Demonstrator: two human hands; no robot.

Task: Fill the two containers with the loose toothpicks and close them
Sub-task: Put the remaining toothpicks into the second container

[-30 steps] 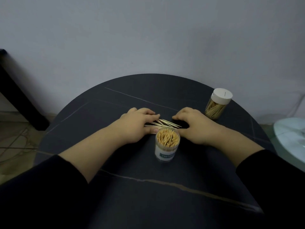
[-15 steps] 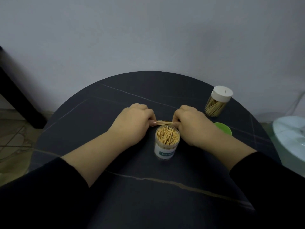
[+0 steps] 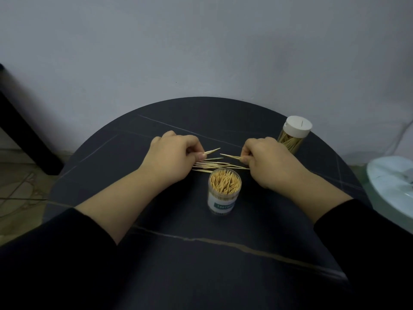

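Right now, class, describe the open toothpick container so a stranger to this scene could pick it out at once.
Find the round dark table. Near its middle, just nearer than the loose toothpicks, stands a clear container packed with upright toothpicks. Unlike the white-lidded container at the far right, it has no lid.

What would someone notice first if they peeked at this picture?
Probably the two hands mid-table: the left hand and the right hand each pinch a few toothpicks above a pile of loose toothpicks on the dark round table. Nearer the camera stands an open container packed full, and a closed container with a white lid stands far right.
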